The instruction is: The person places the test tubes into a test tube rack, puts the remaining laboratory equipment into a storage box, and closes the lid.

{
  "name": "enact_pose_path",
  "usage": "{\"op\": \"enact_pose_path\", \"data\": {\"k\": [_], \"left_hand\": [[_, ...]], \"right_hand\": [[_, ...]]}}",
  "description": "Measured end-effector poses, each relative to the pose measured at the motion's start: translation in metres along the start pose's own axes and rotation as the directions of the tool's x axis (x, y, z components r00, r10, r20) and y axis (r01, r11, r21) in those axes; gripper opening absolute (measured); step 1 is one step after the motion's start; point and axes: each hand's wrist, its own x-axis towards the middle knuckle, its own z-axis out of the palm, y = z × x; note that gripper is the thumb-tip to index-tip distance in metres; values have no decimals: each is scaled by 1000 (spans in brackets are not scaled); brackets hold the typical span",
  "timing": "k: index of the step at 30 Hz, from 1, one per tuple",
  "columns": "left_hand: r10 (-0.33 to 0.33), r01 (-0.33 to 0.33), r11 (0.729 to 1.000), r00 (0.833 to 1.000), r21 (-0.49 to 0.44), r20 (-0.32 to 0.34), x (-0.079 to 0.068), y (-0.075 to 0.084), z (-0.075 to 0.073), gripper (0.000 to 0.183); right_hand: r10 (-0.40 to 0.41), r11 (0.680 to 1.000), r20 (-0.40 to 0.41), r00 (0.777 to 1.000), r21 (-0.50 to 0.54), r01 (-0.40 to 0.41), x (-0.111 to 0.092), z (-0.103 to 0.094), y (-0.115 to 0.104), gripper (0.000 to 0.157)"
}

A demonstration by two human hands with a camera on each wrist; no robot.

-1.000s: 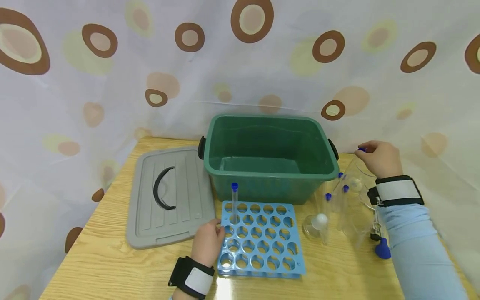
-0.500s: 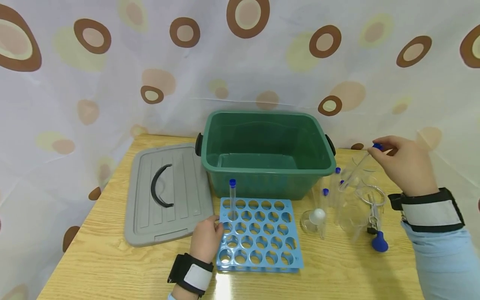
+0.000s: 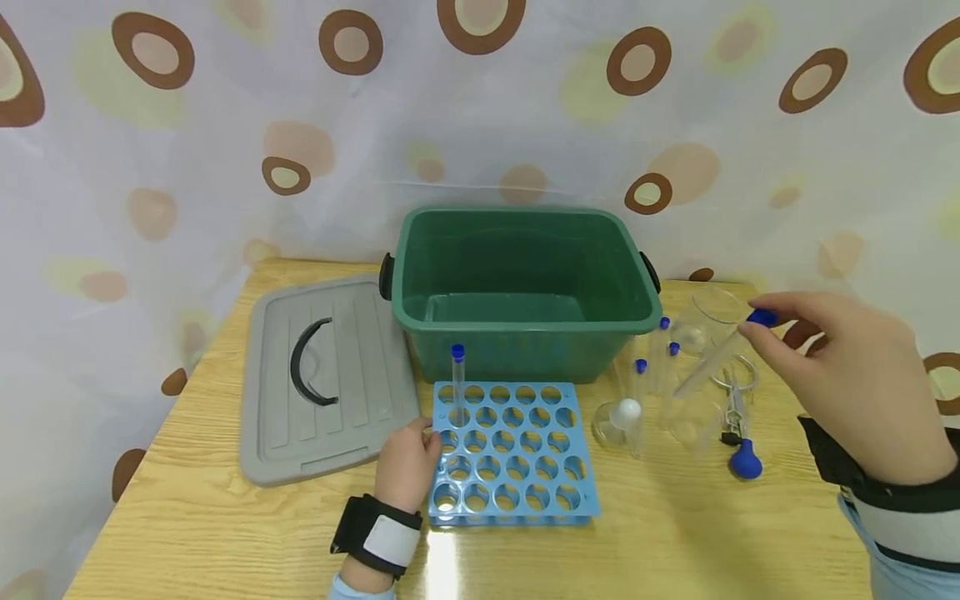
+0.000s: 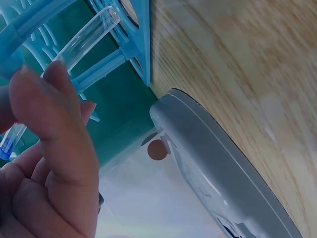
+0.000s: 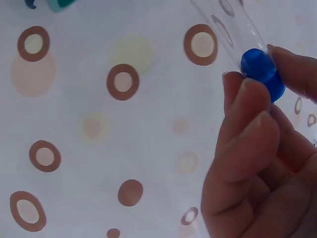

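Note:
My right hand (image 3: 847,367) pinches a clear test tube (image 3: 708,362) by its blue cap (image 5: 258,65), thumb against fingers. The tube slants down to the left, above the glassware on the table's right side. At the left edge of a light blue test tube rack (image 3: 517,440), my left hand (image 3: 407,465) grips the rack's side with curled fingers. One capped test tube (image 3: 458,383) stands upright in the rack's back left part; its clear lower end also shows in the left wrist view, beyond the fingers.
Behind the rack stands a green bin (image 3: 525,350) with black handles. Its grey lid (image 3: 352,417) lies to the left. On the right are several capped tubes (image 3: 640,367), a flask with a white stopper (image 3: 625,414), clear glassware (image 3: 717,306) and a blue rubber bulb (image 3: 746,460).
The right hand has lifted the capped tube from among the glassware and drawn it right and towards me. My left hand stays at the rack. The head view has shifted slightly.

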Motion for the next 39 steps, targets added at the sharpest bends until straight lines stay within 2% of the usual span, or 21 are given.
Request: {"op": "enact_pose_path", "data": {"k": [3,7,9,12,18,26,30,39], "left_hand": [[-12,12,1000,1000,-1,-3,1,0,-3,23],[-11,11,1000,1000,1,4,3,0,-3,23],[-7,7,1000,1000,3,4,4,1,-2,22],[1,-1,1000,1000,10,-7,6,2,-2,22],[-3,3,1000,1000,-8,-1,7,2,-2,22],[1,-1,1000,1000,4,-27,3,-1,-3,21],[-7,7,1000,1000,-5,-18,1,-1,-5,21],[-22,22,1000,1000,-8,-10,2,-1,-5,21]], "right_hand": [[-91,996,-33,995,22,91,-9,-1,-13,24],[-222,970,-81,972,82,228,-13,8,-34,30],[-251,957,-96,963,127,262,-12,15,-46,31],[-254,941,-100,962,203,270,-10,29,-64,29],[-229,926,-27,973,301,226,-3,67,-90,20],[-174,909,72,982,395,132,6,113,-107,20],[-158,896,142,977,436,81,8,128,-113,20],[-133,897,258,957,442,5,9,154,-118,21]]}}
